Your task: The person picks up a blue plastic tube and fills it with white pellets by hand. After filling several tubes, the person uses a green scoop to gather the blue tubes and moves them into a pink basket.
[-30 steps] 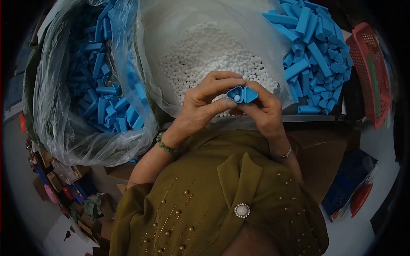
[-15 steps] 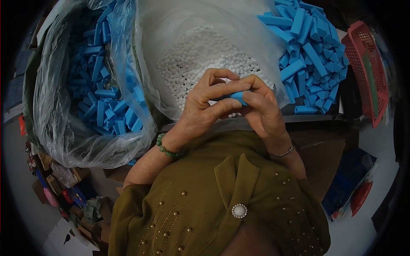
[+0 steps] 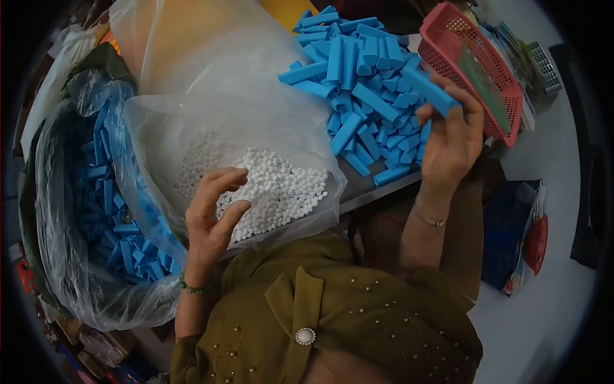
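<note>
My right hand [image 3: 450, 144] holds a long blue triangular foam-like piece [image 3: 430, 88] between thumb and fingers, raised over the right side of the pile of similar blue pieces [image 3: 368, 105]. My left hand [image 3: 214, 214], its thumb and fingers apart, hovers at the left edge of a heap of small white balls [image 3: 281, 192]. Nothing shows between the left fingers, though the far side of that hand is hidden. The white balls lie on a clear plastic sheet or bag [image 3: 160, 121].
At the left stands a large plastic-lined sack [image 3: 70, 275] full of shorter blue pieces [image 3: 105, 205]. A pink perforated basket [image 3: 441, 32] sits beyond my right hand. The dark table edge [image 3: 377, 195] runs along the front of the blue pile.
My hands were together around a blue piece over the white balls. They have separated, left hand to the left, right hand out over the blue pile with a long piece. The view has turned.
</note>
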A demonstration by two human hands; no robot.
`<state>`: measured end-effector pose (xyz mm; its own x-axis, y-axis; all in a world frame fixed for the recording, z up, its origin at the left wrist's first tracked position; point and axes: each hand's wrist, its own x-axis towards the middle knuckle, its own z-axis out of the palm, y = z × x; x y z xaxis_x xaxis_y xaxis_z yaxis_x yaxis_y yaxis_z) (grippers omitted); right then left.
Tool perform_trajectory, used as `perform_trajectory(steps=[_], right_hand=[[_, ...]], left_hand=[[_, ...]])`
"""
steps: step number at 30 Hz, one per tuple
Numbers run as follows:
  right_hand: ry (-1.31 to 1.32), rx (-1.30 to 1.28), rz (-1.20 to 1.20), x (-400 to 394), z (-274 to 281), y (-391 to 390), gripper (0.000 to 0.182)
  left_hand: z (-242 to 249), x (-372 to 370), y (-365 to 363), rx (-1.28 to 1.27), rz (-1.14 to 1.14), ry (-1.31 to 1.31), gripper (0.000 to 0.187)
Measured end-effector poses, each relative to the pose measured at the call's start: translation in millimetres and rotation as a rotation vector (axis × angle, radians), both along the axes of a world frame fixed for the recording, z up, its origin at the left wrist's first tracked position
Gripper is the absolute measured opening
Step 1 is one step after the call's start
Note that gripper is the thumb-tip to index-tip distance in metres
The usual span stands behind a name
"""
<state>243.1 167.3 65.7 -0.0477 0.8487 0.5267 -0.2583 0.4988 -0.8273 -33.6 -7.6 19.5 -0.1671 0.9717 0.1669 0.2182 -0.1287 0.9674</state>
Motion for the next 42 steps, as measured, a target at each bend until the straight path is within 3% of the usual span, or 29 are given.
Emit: perform_trajectory(steps=[1,2,4,5,7,10,11,14,16,18,20,21,23,27,29,32,36,38,40,42], right_hand=[[-0.144,0.094,-0.181,6.3,-5.4,22.7,0.019],[-0.14,0.098,-0.176,9.7,-12.3,42.2,0.019],[-0.469,0.207,-0.308,14.0,-22.2,70.9,0.016],[-0.458,0.212,-0.285,18.2,-21.3,76.4,0.016],[-0.754,0.268,-0.294,18.3,-27.7,88.2,0.013],[-0.839,0.192,-0.258,21.3,-35.5,90.9,0.016],[-0.814,0.175,-0.242,25.0,-39.5,89.2,0.017],[-0.672,0.158,-0.195,22.6,-35.6,60.6,0.018],[-0.623,0.201,-0.14,16.4,-35.0,34.1,0.018],[-0.58,0.096,-0.019,0.0,-38.5,0.4,0.018],[-0.556,0.052,0.07,-20.0,-42.5,-28.1,0.016],[-0.531,0.0,0.154,-29.1,-44.6,-39.9,0.015],[-0.524,-0.003,0.207,-44.2,-46.6,-56.2,0.014],[-0.553,-0.052,0.312,-57.9,-48.6,-72.1,0.013],[-0.562,-0.051,0.344,-63.3,-46.2,-76.1,0.012],[-0.582,-0.066,0.361,-69.0,-42.7,-84.7,0.011],[-0.597,-0.073,0.407,-72.2,-45.6,-90.7,0.013],[-0.589,-0.114,0.423,-74.3,-48.9,-93.3,0.012],[-0.575,-0.221,0.49,-78.6,-53.2,-91.9,0.015],[-0.569,-0.213,0.502,-90.4,-49.7,-92.3,0.017]], left_hand=[[-2.0,2.2,-3.4,0.004,0.004,0.004,0.036],[-3.9,4.0,-6.9,-0.033,-0.033,0.001,0.036],[-3.7,5.3,-10.4,-0.071,-0.105,0.046,0.034],[-2.2,5.6,-11.2,-0.072,-0.08,0.053,0.034],[3.1,2.4,-16.1,-0.065,-0.185,0.069,0.033],[18.9,-13.1,-26.5,-0.015,-0.114,0.088,0.031],[23.7,-24.4,-32.7,0.049,-0.116,0.081,0.029],[29.7,-66.7,-48.0,0.136,0.351,0.159,0.016],[22.7,-102.9,-51.0,0.131,0.682,0.077,0.015],[0.1,-151.6,-49.4,0.025,0.869,0.304,0.017],[-38.5,-201.7,-50.9,-0.267,0.892,0.427,0.027],[-51.2,-210.2,-47.0,-0.262,0.894,0.421,0.027],[-65.3,-221.5,-34.0,-0.496,0.886,0.566,0.035],[-67.5,-242.4,-5.2,-0.64,0.919,0.643,0.041],[-69.8,-252.6,3.4,-0.787,0.794,0.718,0.044],[-71.0,-252.8,1.8,-0.792,0.797,0.746,0.05],[-47.1,-230.0,-26.1,-0.667,0.978,0.729,0.046],[-30.2,-212.1,-45.8,-0.307,0.973,0.448,0.041],[0.8,-171.5,-56.5,-0.069,0.728,0.057,0.036],[15.1,-129.3,-58.1,0.109,0.52,-0.06,0.034]])
